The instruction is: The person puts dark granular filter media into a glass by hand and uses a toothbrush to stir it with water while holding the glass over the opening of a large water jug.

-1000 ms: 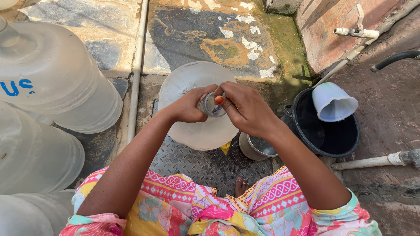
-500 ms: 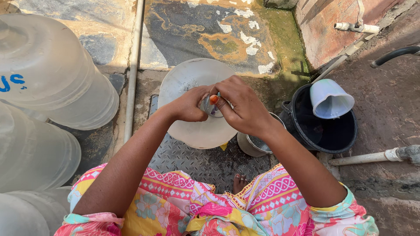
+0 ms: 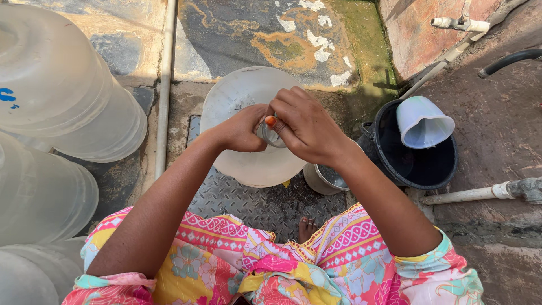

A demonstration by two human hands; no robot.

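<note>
Translucent plastic water jug (image 3: 248, 164), large, stands upright at frame centre on a metal tread plate (image 3: 259, 206). View is straight down on its shoulder and neck. Both hands meet at the neck opening, right at the middle of the frame.

Left hand (image 3: 244, 131) is clenched around the neck from the left side. Right hand (image 3: 305, 127) comes in from the right, fingers curled over the mouth of the jug, pinching a small grey cap or neck piece (image 3: 270, 134); cannot tell which. 1 orange-painted nail (image 3: 271, 120) shows at the contact point. Both hands touch each other over the opening.

Just beside the jug, lower right: small steel cup (image 3: 324, 178), partly hidden by the right forearm. Further right: black bucket (image 3: 420, 164) with a pale blue plastic mug (image 3: 422, 123) tilted against its upper rim.

Left edge of frame: stack of more translucent jugs (image 3: 56, 96) lying on their sides, at least 3 visible.

White pipe (image 3: 165, 85) runs vertically between that stack and the centre jug. Another pipe (image 3: 468, 195) at right edge, a tap (image 3: 460, 24) at upper right. Stained, mossy concrete floor (image 3: 293, 39) across the top. Bare toes (image 3: 307, 226) and patterned pink-yellow clothing (image 3: 271, 265) at the bottom.
</note>
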